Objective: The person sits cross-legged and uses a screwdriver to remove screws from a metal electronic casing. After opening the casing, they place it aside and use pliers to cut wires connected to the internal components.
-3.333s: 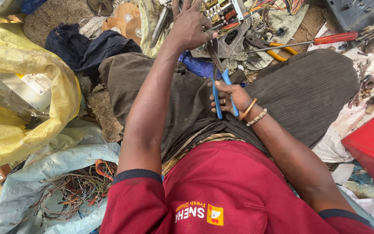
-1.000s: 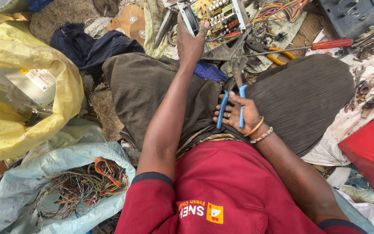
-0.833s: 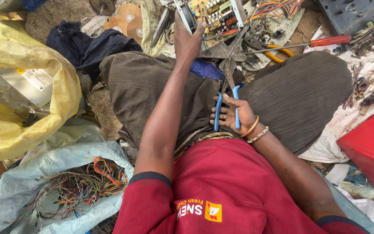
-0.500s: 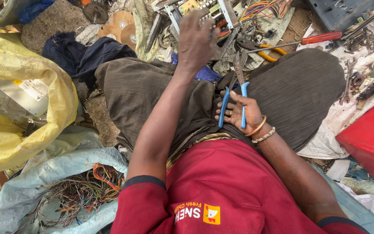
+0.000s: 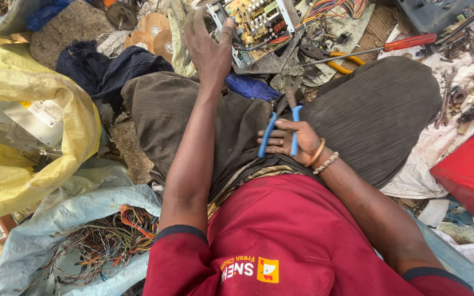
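At twelve o'clock, beyond the knees, the left hand (image 5: pixel 209 46) grips the edge of a circuit board (image 5: pixel 256 24) in its metal frame. Well apart, toward five o'clock over the lap, the right hand (image 5: pixel 292 142) is closed around blue-handled pliers (image 5: pixel 281 123), jaws pointing to the board.

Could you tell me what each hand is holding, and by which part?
The right hand holds blue-handled pliers by the handles. The left hand grips the circuit board assembly at its edge.
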